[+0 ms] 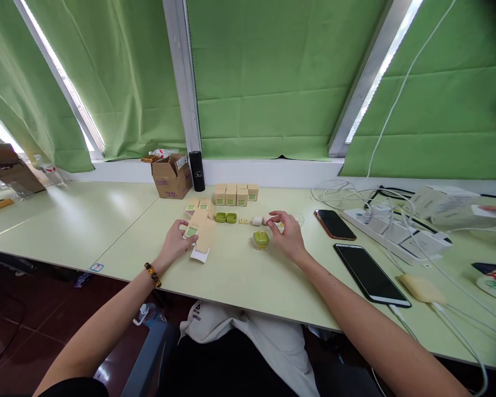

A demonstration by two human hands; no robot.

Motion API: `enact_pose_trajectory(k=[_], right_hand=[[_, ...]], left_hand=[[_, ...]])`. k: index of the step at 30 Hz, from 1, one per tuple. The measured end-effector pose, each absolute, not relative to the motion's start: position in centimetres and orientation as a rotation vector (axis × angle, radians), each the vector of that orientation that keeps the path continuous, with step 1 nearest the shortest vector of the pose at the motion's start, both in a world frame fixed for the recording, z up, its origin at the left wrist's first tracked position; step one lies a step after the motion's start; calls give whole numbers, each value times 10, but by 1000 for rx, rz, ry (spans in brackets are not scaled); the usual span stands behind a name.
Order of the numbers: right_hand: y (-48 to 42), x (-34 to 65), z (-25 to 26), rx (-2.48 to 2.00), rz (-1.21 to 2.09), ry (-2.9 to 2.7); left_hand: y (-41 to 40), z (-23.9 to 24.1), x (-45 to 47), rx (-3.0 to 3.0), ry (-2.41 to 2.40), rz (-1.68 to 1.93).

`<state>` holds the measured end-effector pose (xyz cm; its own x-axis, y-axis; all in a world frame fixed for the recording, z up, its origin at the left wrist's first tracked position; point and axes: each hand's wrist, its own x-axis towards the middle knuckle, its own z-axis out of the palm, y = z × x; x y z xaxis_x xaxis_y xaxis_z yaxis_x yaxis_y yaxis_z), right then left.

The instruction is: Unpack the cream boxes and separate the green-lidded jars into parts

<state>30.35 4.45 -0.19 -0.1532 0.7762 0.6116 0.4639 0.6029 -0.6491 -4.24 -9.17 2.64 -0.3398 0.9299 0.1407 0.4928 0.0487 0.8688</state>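
– Green curtains (273, 77) cover the whole window behind, and a pale green table (240, 275) runs under it. What are the hands doing?

– The left hand (174, 241) has its fingers closed on the edge of a flat carton (207, 234), tan and unfolded, which lies on top of a few more like it. A bead bracelet (152, 274) sits on that wrist.

– And the other one?

– The right hand (288, 234) rests on the table with its fingers bent, just right of a small green jar (261, 239). Its fingertips (274, 217) reach towards a small white piece (257, 221); whether they pinch anything, I cannot tell (the bits there are too small).

– Where does the jar stand?

– Upright on the table, between the two hands, nearer the right one and apart from the cartons.

– Anything else around?

– Behind, a row of folded cartons (236, 194), two green lids (226, 217), a brown cardboard box (171, 176) and a black cylinder (197, 171). To the right lie two phones (370, 273), then a power strip (397, 234) among white cables.
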Motion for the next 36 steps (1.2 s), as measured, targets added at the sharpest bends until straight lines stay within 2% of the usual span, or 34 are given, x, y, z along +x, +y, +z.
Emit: enact_pose_trajectory(k=[11,20,36], right_hand=[[49,305,-10,-1002,319,-1859],[50,305,-13,-1001,283,-1889],[47,302,-10,-1019,283,-1901]], left_hand=[[-100,35,-34,1918,2227,693],[-94,35,-33,1996,2330,530],[-93,45,-36,2221,2527,465]])
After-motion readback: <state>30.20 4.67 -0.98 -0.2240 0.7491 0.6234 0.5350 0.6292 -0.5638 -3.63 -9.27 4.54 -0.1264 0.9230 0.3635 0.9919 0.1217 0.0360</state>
